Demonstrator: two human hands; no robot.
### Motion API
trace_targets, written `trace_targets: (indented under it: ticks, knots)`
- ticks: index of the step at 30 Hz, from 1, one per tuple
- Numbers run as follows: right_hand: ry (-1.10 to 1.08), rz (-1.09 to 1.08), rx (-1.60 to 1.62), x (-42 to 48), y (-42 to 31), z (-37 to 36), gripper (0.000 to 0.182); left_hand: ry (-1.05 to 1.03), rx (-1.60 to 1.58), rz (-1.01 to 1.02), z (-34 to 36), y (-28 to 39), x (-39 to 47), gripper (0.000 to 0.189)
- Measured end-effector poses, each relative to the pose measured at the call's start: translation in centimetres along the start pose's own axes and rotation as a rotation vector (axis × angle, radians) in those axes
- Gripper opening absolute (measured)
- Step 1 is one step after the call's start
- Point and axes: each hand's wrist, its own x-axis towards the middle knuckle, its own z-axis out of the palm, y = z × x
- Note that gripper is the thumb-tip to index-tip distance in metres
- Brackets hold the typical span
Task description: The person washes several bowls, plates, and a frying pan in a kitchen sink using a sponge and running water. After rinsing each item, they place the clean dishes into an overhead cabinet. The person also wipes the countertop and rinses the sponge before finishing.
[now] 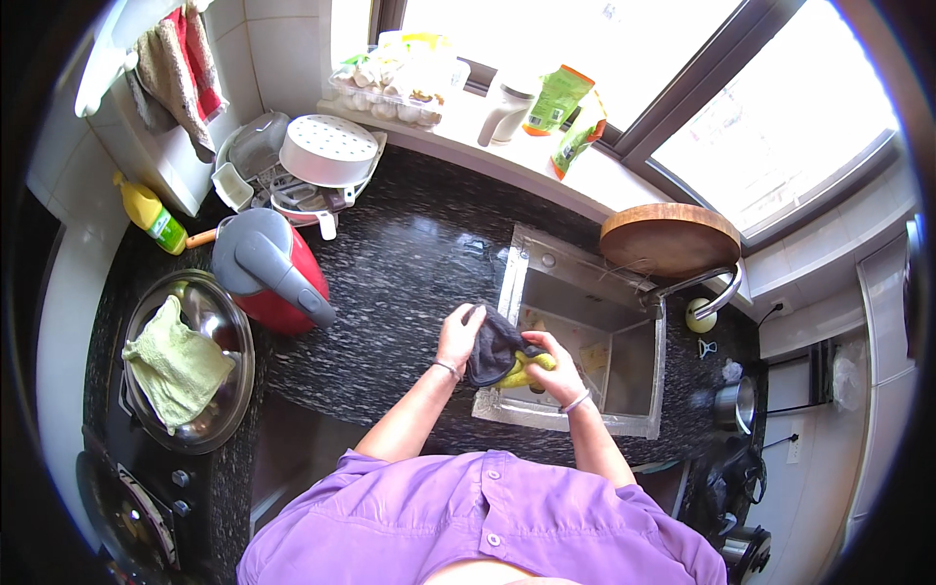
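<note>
Between my two hands is a dark grey cloth (491, 348), held above the counter at the left rim of the sink (510, 278). My left hand (459, 335) pinches its upper left edge, thumb on top. A yellow-green cloth (521, 370) shows below and to the right of the dark one. My right hand (559, 369) grips this yellow-green cloth, with its fingers reaching toward the dark fabric. Whether the two cloths are joined is hidden by the folds. Inside the steel basin, below my right hand, lie a yellowish piece (594, 357) and some small bits.
A red electric kettle (281, 274) stands left on the speckled black counter (395, 292). Beyond it is a dish rack with a white steamer basket (329, 150). A round wooden cutting board (669, 238) leans behind the faucet (720, 292). A green cloth (178, 362) covers a pot lid.
</note>
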Motion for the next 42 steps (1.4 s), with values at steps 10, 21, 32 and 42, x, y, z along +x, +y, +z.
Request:
trace_targets:
  ticks: [10,21,32,42]
  knots:
    - [-0.496,-0.072,0.057,1.1,-3.0,7.1,0.066,0.212,0.860,0.391,-5.1,8.8,-2.5,0.018]
    - [-0.446,-0.106,-0.140,1.3,4.7,9.6,0.060,0.147,1.372,0.319,-8.0,-0.3,-9.2,0.062]
    - [-0.265,0.059,-0.130,-0.3,5.9,8.0,0.037,0.253,1.155,0.437,-6.2,-1.5,-5.9,0.016]
    - [-0.290,0.092,-0.203,-6.9,8.6,-3.5,0.034,0.313,1.720,0.408,-4.1,-4.6,-1.6,0.068]
